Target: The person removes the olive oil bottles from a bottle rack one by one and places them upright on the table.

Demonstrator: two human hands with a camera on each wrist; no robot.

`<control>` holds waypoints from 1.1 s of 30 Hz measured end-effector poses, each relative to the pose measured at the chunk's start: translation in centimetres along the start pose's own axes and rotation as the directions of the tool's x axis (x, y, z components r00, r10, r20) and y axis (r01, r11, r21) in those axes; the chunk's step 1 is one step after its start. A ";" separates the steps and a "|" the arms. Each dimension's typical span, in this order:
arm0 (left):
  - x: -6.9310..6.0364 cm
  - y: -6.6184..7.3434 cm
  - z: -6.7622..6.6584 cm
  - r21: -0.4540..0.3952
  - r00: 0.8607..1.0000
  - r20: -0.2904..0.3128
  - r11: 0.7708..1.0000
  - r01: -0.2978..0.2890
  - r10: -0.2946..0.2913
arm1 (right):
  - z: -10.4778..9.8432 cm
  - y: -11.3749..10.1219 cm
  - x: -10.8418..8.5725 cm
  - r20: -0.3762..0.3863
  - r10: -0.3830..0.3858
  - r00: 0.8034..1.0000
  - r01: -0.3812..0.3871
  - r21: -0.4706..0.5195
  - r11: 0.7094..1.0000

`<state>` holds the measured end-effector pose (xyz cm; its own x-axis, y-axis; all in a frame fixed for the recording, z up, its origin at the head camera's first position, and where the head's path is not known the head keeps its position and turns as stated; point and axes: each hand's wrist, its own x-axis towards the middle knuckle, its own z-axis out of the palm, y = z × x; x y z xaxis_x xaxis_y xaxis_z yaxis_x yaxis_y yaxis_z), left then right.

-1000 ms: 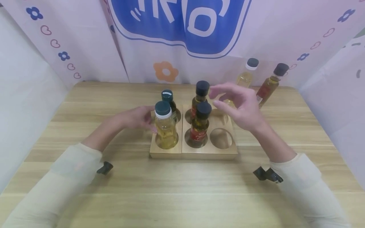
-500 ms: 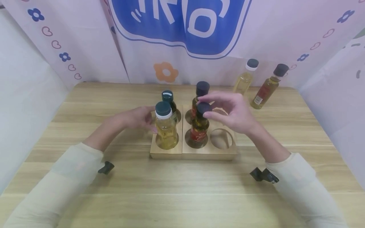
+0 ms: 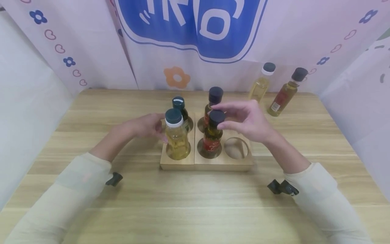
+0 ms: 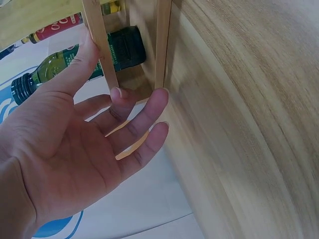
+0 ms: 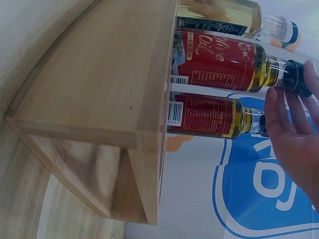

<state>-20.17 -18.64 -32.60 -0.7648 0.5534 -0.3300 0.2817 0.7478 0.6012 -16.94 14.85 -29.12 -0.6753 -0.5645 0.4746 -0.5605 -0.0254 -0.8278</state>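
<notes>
A wooden rack (image 3: 223,167) with round holes holds several upright bottles. My right hand (image 3: 251,122) pinches the black cap of the front red-labelled olive oil bottle (image 3: 212,142) between thumb and fingers; that bottle stands in its hole. In the right wrist view the label (image 5: 219,59) reads "Olive Oil". My left hand (image 4: 75,149) is at the rack's left side, its thumb against the top panel (image 4: 101,50) and its other fingers loosely bent and spread. Nearest to it are a clear bottle of pale oil (image 3: 177,144) with a green cap and a dark green bottle (image 4: 55,64).
A second red-labelled bottle (image 3: 215,96) stands behind the pinched one. Behind the rack to the right, a pale oil bottle (image 3: 260,86) and another red-labelled bottle (image 3: 283,98) stand on the wooden table (image 3: 195,203). A bare hole (image 3: 236,148) shows at the rack's front right.
My right hand has come left and slightly toward me, from beside the rear bottle's cap to the front olive oil bottle's cap, which it now pinches. My left hand has stayed in place.
</notes>
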 end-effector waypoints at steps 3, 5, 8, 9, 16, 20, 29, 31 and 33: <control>0.0 0.1 0.1 0.011 1.000 0.003 1.000 0.012 -0.012 | 0.1 0.0 -0.1 -0.022 0.007 1.000 -0.006 0.046 0.999; -0.1 0.1 0.0 0.014 1.000 0.006 1.000 0.027 -0.027 | 0.1 0.0 -0.1 -0.034 0.015 0.999 -0.013 0.064 0.998; -0.1 0.1 0.0 0.012 0.999 0.014 0.999 0.038 -0.038 | 0.1 0.1 -0.1 -0.050 0.032 0.998 -0.027 0.088 0.996; 0.0 0.1 0.0 0.015 0.999 0.015 0.999 0.042 -0.042 | 0.1 0.2 -0.1 -0.055 0.039 0.998 -0.034 0.093 0.995; 0.0 0.1 0.0 0.030 0.999 0.017 0.998 0.050 -0.051 | 0.1 0.0 -0.3 -0.102 0.066 0.993 -0.054 0.116 0.992; -0.1 0.0 -0.1 0.031 0.999 0.019 0.999 0.044 -0.045 | 0.1 -0.4 -0.1 -0.141 0.040 0.989 -0.018 0.153 0.988; -0.2 0.0 -0.1 0.031 0.999 0.026 0.999 0.041 -0.041 | 0.0 -1.7 0.0 -0.219 0.001 0.976 0.047 0.214 0.976; -0.2 0.1 -0.1 0.030 0.999 0.028 0.999 0.041 -0.042 | 0.0 -2.1 0.1 -0.231 -0.034 0.972 0.085 0.215 0.973; -0.3 0.1 -0.2 0.034 0.999 0.032 0.999 0.039 -0.040 | -0.1 -2.4 0.2 -0.241 -0.074 0.968 0.131 0.232 0.964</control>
<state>-20.04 -18.76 -32.29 -0.7565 0.5347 -0.3766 0.2716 0.7807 0.5629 -15.75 14.86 -26.98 -0.7276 -0.3457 0.5925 -0.5174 -0.2905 -0.8049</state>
